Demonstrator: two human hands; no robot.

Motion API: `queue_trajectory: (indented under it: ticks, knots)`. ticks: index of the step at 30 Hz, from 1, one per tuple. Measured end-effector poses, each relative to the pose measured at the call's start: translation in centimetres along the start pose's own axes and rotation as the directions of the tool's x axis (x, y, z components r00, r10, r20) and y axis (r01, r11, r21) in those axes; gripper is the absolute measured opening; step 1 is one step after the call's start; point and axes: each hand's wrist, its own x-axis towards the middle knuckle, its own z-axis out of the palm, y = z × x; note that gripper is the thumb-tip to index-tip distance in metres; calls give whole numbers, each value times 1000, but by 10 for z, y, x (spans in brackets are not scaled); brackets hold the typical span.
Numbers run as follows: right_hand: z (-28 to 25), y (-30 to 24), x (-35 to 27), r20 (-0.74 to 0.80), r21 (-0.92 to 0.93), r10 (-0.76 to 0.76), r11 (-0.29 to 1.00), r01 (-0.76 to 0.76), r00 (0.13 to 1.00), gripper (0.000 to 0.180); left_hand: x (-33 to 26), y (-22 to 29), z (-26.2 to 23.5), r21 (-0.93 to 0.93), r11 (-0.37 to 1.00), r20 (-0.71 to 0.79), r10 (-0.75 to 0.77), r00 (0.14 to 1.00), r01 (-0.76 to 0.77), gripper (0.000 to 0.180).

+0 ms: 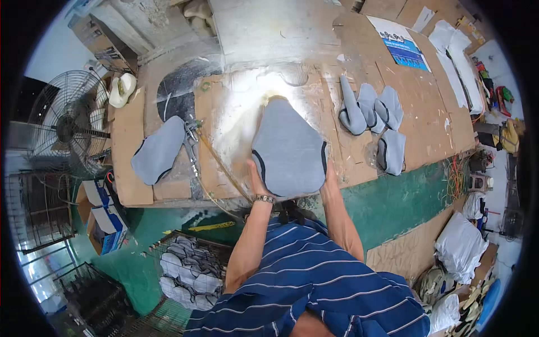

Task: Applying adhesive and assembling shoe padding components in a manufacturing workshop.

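Observation:
A grey fabric saddle cover (288,147) with black edging on both sides is held over the near edge of the cardboard-covered table, its narrow end pointing away from me. My left hand (257,178) grips its left side and my right hand (330,173) its right side; most fingers are hidden behind the fabric. To the left lies a similar grey cover (159,150). Between the two rests a metal spray gun (192,133) with a hose (224,170) running toward me. Several more grey covers, one of them a folded cover (352,112), lie on the right.
The cardboard tabletop (426,123) has whitish overspray behind the cover. A pale foam pad (122,90) sits at the left edge beside a large fan (66,129). Below are an open carton (102,216) and a wire basket (191,272) of grey pieces. White sacks (461,247) stand right.

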Motion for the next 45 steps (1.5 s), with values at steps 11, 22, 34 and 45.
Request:
queue_trajectory:
  ticks: [11,22,34,45]
  knots:
    - [12,-11,27,-81,-97,-23,995,16,996,49,9,11,3,-15,995,10,99,995,-99,77]
    - [4,2,97,-82,-204,-175,967,155,981,42,29,33,27,209,978,-210,64,976,-19,84]
    - [-2,2,124,-335,-475,-85,875,-90,938,43,-24,55,14,613,173,464,710,529,-771,68]
    - [55,-46,17,-27,-747,-540,570,342,841,43,11,61,34,398,-180,804,541,248,-899,50]
